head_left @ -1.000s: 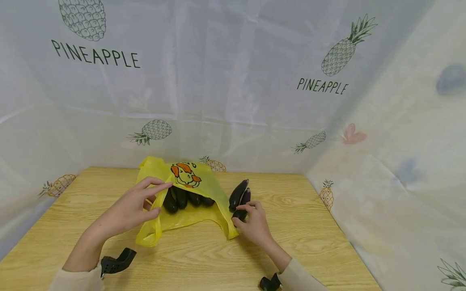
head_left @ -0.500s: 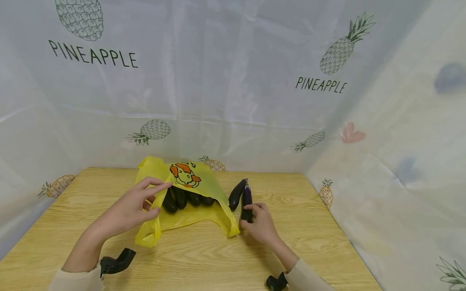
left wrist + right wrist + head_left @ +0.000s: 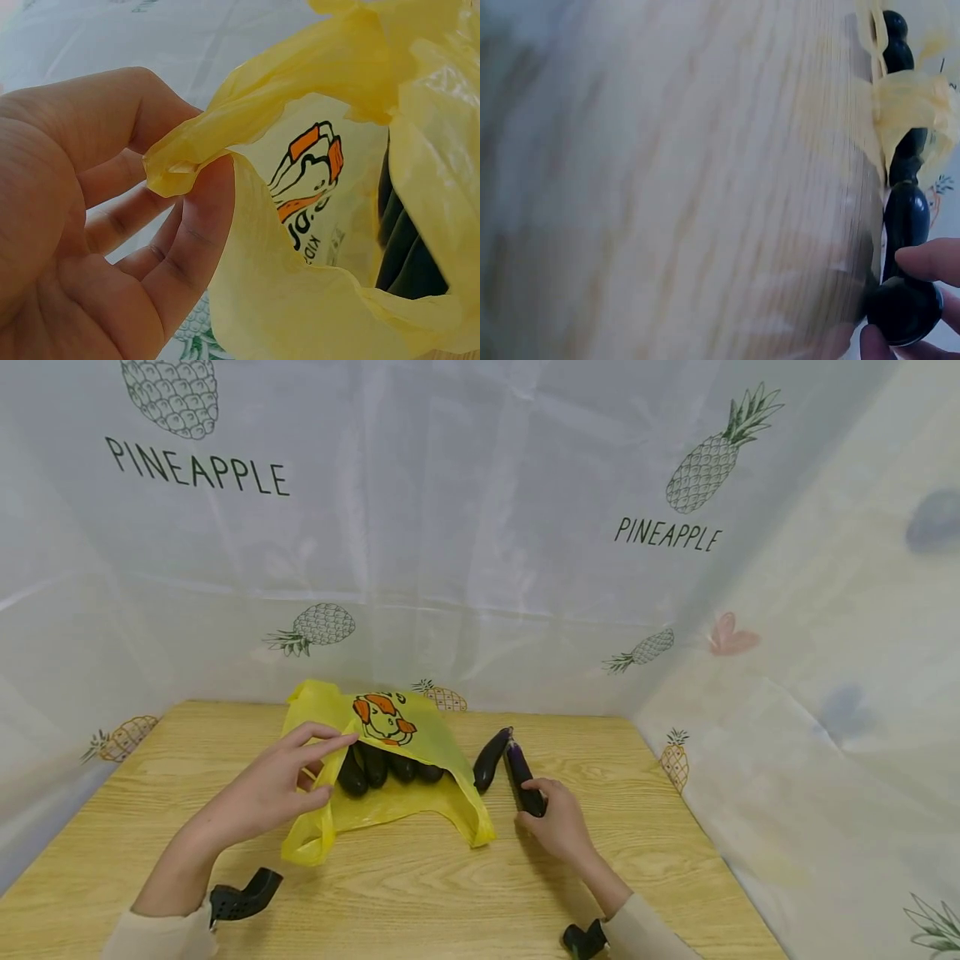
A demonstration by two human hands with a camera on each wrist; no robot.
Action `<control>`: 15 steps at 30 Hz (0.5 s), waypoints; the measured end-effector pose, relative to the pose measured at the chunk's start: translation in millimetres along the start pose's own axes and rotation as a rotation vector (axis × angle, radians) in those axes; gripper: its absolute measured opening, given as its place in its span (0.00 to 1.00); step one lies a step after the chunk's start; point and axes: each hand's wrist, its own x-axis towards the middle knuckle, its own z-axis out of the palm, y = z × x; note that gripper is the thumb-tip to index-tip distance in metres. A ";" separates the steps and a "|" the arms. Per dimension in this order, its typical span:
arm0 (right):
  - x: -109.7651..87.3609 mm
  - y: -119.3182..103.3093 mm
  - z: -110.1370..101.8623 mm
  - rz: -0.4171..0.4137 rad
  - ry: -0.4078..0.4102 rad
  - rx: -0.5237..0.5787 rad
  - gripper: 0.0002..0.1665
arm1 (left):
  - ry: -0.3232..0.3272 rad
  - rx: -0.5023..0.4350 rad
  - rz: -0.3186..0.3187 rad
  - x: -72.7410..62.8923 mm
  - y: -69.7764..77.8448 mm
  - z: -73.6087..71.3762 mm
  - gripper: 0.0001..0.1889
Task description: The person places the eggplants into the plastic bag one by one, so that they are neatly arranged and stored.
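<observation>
A yellow plastic bag [image 3: 442, 735] with an orange cartoon print lies at the back of the table, its mouth facing the person. Inside it several dark eggplants [image 3: 375, 767] lie side by side. My left hand [image 3: 273, 781] pinches the bag's rim near its left handle; the left wrist view shows the folded film between thumb and fingers. To the right of the bag, my right hand [image 3: 558, 818] grips the blunt end of a dark purple eggplant [image 3: 520, 768], whose stem points away. Another eggplant [image 3: 491, 760] lies just left of it, the stem ends close together.
The light wooden table [image 3: 420, 893] runs back to a pale curtain [image 3: 480, 543] printed with pineapples, which also hangs along both sides. A black wrist mount [image 3: 243, 895] hangs under the left forearm, another wrist mount [image 3: 583, 940] under the right.
My right hand has moved right with the gripped eggplant, swinging its blunt end away from the bag and the neighbouring eggplant. The left hand stays at the bag's rim.
</observation>
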 end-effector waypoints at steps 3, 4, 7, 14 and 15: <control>1.0 2.0 -3.6 0.007 0.003 0.021 0.29 | 0.000 -0.004 0.002 -0.1 -0.3 -0.2 0.36; 1.2 2.6 -4.9 0.013 0.000 0.028 0.30 | 0.000 -0.006 0.002 -0.1 -0.3 -0.4 0.36; 0.8 3.9 -8.5 0.015 0.002 0.034 0.30 | 0.000 -0.010 0.004 -0.2 -0.2 -0.8 0.37; 0.9 10.7 -15.9 0.013 0.008 0.022 0.28 | -0.003 -0.009 0.001 -0.4 -0.5 -1.2 0.36; 1.1 11.7 -16.7 0.018 0.005 0.025 0.27 | -0.003 -0.010 0.000 -0.7 -0.6 -1.1 0.36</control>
